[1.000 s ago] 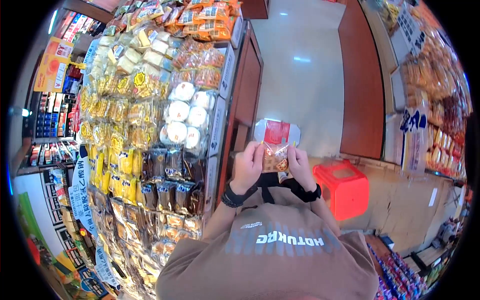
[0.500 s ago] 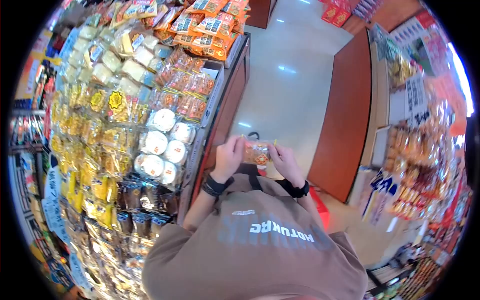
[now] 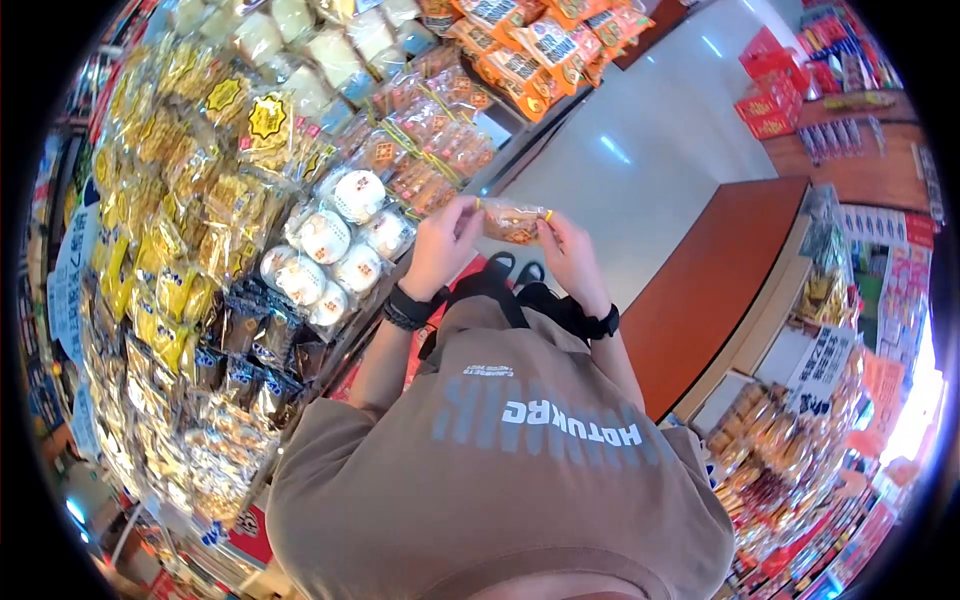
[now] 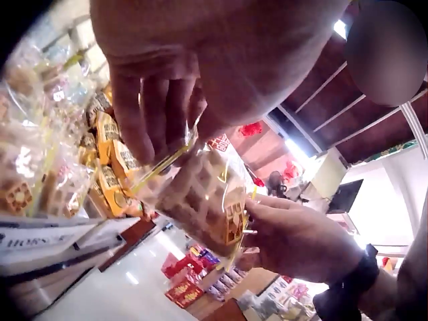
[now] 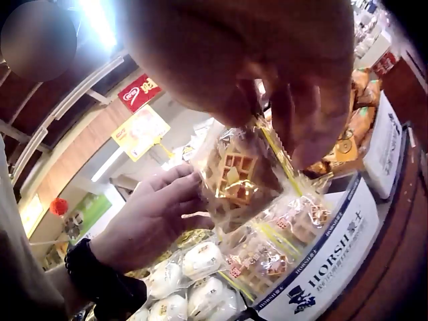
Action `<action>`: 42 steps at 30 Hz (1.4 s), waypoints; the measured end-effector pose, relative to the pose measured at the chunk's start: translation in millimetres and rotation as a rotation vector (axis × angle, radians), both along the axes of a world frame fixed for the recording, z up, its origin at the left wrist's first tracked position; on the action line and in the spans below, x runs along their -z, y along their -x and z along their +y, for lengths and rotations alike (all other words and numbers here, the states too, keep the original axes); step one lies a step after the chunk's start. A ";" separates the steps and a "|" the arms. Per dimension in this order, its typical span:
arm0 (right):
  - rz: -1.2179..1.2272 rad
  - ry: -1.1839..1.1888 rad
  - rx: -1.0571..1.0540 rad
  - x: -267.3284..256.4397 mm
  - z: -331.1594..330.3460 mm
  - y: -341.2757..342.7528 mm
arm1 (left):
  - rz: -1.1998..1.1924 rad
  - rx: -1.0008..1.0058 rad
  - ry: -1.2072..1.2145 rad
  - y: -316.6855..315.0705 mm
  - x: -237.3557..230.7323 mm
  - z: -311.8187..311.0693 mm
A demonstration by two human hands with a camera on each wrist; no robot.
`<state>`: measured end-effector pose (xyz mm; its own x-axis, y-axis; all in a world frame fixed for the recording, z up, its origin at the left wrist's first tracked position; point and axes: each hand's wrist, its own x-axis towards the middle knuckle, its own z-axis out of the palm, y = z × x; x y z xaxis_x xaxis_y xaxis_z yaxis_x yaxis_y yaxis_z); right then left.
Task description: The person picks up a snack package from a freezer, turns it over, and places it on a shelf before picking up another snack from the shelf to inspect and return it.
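Note:
A packaged waffle [image 3: 512,222] in a clear wrapper with yellow end strips is held up in front of the body. My left hand [image 3: 445,247] pinches one end of the wrapper, and the right hand [image 3: 573,262] pinches the opposite end. Through the plastic, the waffle's grid [image 4: 207,197] and a printed waffle pattern show in the left wrist view. From the right wrist, the package [image 5: 234,177] hangs in front of similar wrapped waffles [image 5: 264,257] in a white-fronted box.
A display to the left bears white round packaged cakes [image 3: 322,236], orange snack bags [image 3: 548,50] and yellow packs [image 3: 165,325]. A brown counter [image 3: 715,290] stands to the right, with more packaged goods [image 3: 770,430] beyond it. The pale floor [image 3: 650,150] runs between them.
The view has swung to the right, and the red stool has gone out of sight. Both hands have kept their grip on the waffle package, which now sits higher in view, near the display.

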<state>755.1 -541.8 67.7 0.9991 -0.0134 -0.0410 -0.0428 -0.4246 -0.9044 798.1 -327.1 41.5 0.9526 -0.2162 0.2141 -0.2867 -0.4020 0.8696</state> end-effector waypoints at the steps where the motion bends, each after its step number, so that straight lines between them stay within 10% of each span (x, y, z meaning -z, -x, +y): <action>1: 0.002 -0.002 -0.025 1.0 1.7 -11.4 | 0.009 -0.028 -0.004 -5.0 -2.1 3.8; 10: -0.349 -0.009 -0.248 12.0 46.1 -155.9 | -0.010 -0.410 -0.129 -59.2 -17.8 19.5; 14: -0.123 -0.248 -0.365 7.5 66.3 -204.3 | 0.082 -0.566 -0.093 -88.4 -10.9 17.6; 15: -0.414 -0.112 -0.379 44.6 70.8 -225.8 | 0.076 -0.586 -0.062 -96.6 -2.5 18.2; 18: -0.228 -0.108 -0.408 78.4 77.2 -256.3 | -0.077 -0.658 -0.167 -121.1 26.2 17.0; 32: -0.007 0.024 -0.617 124.0 54.2 -269.2 | 0.409 -0.564 -0.525 -134.8 25.7 1.9; 37: 0.027 -0.029 -0.633 126.2 50.7 -271.1 | 0.159 -0.358 -0.902 -162.0 25.1 19.8; 42: -0.001 -0.038 -0.601 118.0 43.0 -269.7 | 0.125 -0.371 -0.626 -200.0 30.2 33.2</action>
<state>1024.8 -498.8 -50.3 0.8311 0.5554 -0.0293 0.1958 -0.3414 -0.9193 998.1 -293.9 11.3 0.9961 0.0787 0.0412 0.0508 -0.8849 0.4629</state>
